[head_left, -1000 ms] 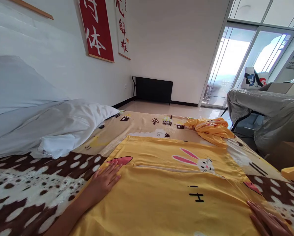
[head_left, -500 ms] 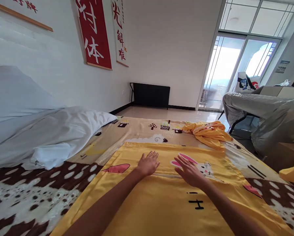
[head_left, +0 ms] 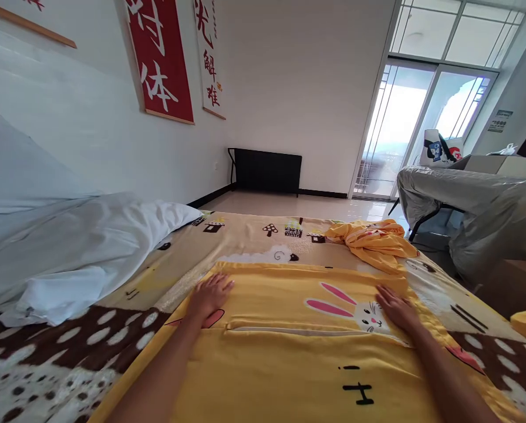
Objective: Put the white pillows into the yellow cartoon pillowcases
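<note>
A flat yellow cotton pillowcase printed with a pink-eared rabbit point(head_left: 298, 346) lies spread across the near middle of the bed, its far hem running straight across and a zip line showing just below that hem. The left hand point(head_left: 210, 294) rests palm down on the pillowcase's far-left corner, fingers released and spread, partly covering a red carrot print. The right hand point(head_left: 397, 308) lies flat near the far-right corner, just beside the rabbit's face, fingers likewise loose and extended; neither hand grips anything.

Under the pillowcase is a brown, beige and white patterned bedsheet with spots and small cartoon figures point(head_left: 69, 346), which covers the bed out to both side edges. Toward the far right edge of the bed sits a crumpled yellow cloth bundle point(head_left: 373, 238), apart from the pillowcase's hem. Along the left edge lies a white rumpled duvet point(head_left: 69, 247), heaped against the wall. On that wall hang a red calligraphy banner point(head_left: 159, 59) and a narrower white one point(head_left: 208, 56). Beyond the foot of the bed stand a low black cabinet point(head_left: 267, 170) and glass balcony doors point(head_left: 404, 123); a grey plastic-covered piece of furniture point(head_left: 478, 205) stands off the right edge.

With both palms pressing outward on thin fabric, the likeliest trouble is that the pillowcase drags over the slippery sheet and skews, or that a ridge bunches along the zip line between the hands.
</note>
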Tool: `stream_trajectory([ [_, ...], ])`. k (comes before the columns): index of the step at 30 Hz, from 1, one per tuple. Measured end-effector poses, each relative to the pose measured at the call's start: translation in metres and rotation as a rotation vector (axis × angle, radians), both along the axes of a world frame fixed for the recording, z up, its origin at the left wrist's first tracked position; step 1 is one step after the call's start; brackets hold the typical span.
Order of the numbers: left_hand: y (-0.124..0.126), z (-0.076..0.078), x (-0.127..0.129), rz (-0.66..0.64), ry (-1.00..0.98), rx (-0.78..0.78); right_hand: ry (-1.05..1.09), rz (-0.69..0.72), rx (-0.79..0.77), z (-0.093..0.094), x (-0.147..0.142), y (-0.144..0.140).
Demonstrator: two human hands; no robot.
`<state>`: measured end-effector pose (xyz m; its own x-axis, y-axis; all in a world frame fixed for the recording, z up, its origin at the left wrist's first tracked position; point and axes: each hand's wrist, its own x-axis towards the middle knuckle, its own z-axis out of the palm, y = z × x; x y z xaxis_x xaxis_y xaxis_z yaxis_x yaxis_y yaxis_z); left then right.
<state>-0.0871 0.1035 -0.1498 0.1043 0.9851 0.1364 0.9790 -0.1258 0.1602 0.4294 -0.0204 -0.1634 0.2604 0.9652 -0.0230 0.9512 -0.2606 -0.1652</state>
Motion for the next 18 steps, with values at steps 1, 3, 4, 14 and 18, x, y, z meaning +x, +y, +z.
stream_trajectory([
  [1,-0.001,0.002,-0.009,0.009,0.007,0.008,-0.017,-0.042,-0.010,-0.001,0.020,-0.009],
  [3,-0.004,0.008,-0.016,0.013,0.027,0.031,-0.077,-0.102,-0.014,-0.001,0.042,-0.021],
  [4,-0.006,0.011,-0.012,0.006,0.038,0.051,-0.110,-0.128,-0.004,0.001,0.045,-0.023],
  [14,-0.016,0.006,0.157,-0.268,0.008,-0.040,-0.031,0.383,0.143,0.011,-0.170,0.070],
  [18,-0.008,-0.010,0.151,-0.255,-0.002,-0.085,0.022,0.486,0.137,0.000,-0.195,0.083],
])
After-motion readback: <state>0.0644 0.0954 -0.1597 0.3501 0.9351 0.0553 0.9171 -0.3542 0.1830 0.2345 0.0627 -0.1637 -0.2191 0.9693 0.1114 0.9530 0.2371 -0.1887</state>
